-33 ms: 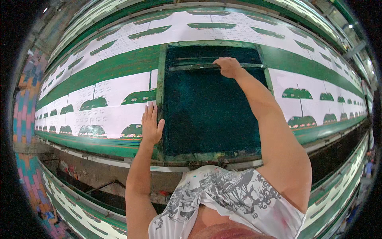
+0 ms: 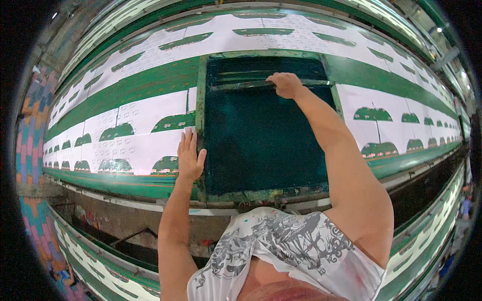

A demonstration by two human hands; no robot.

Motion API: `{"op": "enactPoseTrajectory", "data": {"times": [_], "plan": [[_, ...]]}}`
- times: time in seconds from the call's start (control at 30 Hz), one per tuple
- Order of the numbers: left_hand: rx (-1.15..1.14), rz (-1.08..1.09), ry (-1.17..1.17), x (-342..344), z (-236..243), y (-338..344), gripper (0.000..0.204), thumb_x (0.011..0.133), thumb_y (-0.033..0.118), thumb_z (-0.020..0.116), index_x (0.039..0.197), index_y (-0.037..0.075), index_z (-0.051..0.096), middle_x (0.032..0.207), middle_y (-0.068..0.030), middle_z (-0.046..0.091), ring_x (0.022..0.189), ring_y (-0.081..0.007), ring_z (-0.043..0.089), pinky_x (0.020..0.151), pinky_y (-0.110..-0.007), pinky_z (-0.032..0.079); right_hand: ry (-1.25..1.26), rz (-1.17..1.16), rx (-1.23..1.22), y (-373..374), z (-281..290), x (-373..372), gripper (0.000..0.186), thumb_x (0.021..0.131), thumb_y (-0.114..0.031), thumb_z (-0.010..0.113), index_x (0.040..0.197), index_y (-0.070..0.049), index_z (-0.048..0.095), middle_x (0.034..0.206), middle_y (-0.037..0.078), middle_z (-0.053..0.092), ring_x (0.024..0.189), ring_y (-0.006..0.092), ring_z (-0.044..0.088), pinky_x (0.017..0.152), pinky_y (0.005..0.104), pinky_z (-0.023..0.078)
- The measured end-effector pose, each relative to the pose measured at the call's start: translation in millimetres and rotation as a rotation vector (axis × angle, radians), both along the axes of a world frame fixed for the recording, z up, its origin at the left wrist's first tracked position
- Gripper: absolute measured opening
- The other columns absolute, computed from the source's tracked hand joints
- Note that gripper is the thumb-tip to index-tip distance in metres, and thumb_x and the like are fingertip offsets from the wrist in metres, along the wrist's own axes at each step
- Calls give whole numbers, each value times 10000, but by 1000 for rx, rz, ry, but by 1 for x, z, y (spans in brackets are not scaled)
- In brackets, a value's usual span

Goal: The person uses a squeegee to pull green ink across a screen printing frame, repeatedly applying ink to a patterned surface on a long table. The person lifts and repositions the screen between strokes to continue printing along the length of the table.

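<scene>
A screen-printing frame [image 2: 200, 100] with a dark blue-green mesh [image 2: 266, 135] lies on the long green table. Across the far part of the mesh runs a squeegee [image 2: 311, 82], a long thin bar. My right hand [image 2: 285, 85] is closed on it near its middle, with the arm stretched forward. By the left side of the frame, my left hand [image 2: 190, 158] lies flat with fingers extended and thumb apart, holding nothing. White cut fabric pieces [image 2: 165, 103] with faint printed marks lie under and beside that hand.
More white fabric pieces [image 2: 396, 113] are spread right of the frame, and another row [image 2: 221, 30] runs along the table's far side. The green table [image 2: 125, 83] has a pale rail along its near edge. Other long tables [image 2: 100, 266] stand behind and ahead.
The whole view has shifted very slightly. Both hands and the squeegee keep practically the same places on the frame.
</scene>
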State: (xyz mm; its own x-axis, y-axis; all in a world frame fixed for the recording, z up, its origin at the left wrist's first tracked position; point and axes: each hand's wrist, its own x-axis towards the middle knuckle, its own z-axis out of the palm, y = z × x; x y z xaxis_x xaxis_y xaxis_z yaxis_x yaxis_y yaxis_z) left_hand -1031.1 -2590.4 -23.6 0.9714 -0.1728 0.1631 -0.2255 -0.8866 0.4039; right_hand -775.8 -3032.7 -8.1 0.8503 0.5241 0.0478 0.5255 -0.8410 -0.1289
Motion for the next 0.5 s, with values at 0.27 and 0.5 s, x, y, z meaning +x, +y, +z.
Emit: {"op": "enactPoseTrajectory", "data": {"times": [0.27, 0.5], "plan": [[31, -5, -107, 17, -16, 5, 726, 1135, 464, 494, 1677, -11, 406, 1792, -226, 302, 1659, -485, 226, 1327, -591, 206, -2, -32, 5, 12, 13, -121, 417, 886, -83, 709, 1279, -216, 751, 1114, 100, 744, 1076, 364, 742, 902, 532, 601], [72, -4, -193, 24, -34, 5, 734, 1158, 535, 441, 1668, 7, 437, 1782, -215, 332, 1637, -479, 280, 1321, -574, 231, -16, -55, 20, 23, 12, -253, 366, 890, -81, 694, 1226, -204, 771, 1079, 114, 738, 1031, 362, 746, 868, 528, 603]]}}
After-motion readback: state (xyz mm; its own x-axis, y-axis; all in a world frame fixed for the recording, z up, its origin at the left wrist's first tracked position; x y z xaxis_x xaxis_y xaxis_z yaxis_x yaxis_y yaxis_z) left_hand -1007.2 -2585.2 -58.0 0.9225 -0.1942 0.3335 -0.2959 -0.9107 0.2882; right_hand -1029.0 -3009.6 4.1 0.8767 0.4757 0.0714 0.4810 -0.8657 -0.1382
